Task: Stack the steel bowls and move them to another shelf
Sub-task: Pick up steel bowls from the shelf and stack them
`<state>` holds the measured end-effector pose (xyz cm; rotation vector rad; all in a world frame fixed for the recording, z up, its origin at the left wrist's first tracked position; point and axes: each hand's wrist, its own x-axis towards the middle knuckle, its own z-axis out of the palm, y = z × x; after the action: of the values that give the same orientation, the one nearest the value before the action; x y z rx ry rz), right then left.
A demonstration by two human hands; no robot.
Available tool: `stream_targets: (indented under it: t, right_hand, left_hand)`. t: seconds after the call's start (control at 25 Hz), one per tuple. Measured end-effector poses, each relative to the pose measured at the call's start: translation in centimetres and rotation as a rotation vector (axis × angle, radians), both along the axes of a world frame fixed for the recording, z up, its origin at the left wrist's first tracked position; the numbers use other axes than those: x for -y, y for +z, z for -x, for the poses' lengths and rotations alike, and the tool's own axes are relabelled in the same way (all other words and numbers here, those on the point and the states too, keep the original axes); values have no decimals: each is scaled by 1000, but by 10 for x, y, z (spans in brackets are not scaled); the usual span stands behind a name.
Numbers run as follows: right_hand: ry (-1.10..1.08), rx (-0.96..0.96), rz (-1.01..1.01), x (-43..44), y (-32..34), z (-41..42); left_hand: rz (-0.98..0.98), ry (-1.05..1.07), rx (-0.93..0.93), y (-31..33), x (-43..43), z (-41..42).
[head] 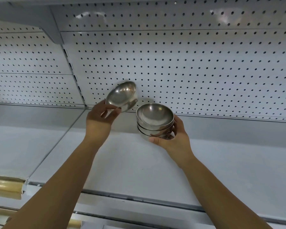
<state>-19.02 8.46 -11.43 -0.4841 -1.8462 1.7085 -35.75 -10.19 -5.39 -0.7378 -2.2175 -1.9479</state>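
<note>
My left hand [101, 118] grips a single steel bowl [121, 96] by its near rim, thumb and fingers pinched on the edge. That bowl is tilted steeply, its hollow facing me, lifted clear of the shelf [122, 162] and close in front of the pegboard back panel [188, 63]. Just to its right, my right hand [175, 139] is clamped around a stack of steel bowls [155, 120], thumb across the near side at the bottom and fingers wrapped behind. The stack stands upright, mouths up, near the back edge of the shelf; I count about three nested rims, though I cannot tell the number for sure. I also cannot tell whether the stack rests on the shelf or is held just above it. The single bowl and the stack are close but apart. At the front left corner of the shelf, a tan edge strip [5, 187] shows.
</note>
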Motion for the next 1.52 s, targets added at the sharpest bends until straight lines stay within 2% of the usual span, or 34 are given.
stream_targets:
  t: [0.16,0.36,0.68,1.16,1.52]
  right_hand:
    - [-4,8,-13,0,-1,1]
    - [-3,14,-29,-1,-5,2]
    - [-12,14,-46,-2,-4,2]
    - [-9,24,-52,-3,-6,2]
    - [-21,39,-42,-2,-4,2]
  left_hand:
    - [37,-175,-106,35,-1,-17]
    - [149,-300,-156,27,-14,-32]
    - [217,-327,-106,20,-26,-41]
    - [215,-292,-12,3,-30,-38]
    - [248,-300,65,14,-28,-37]
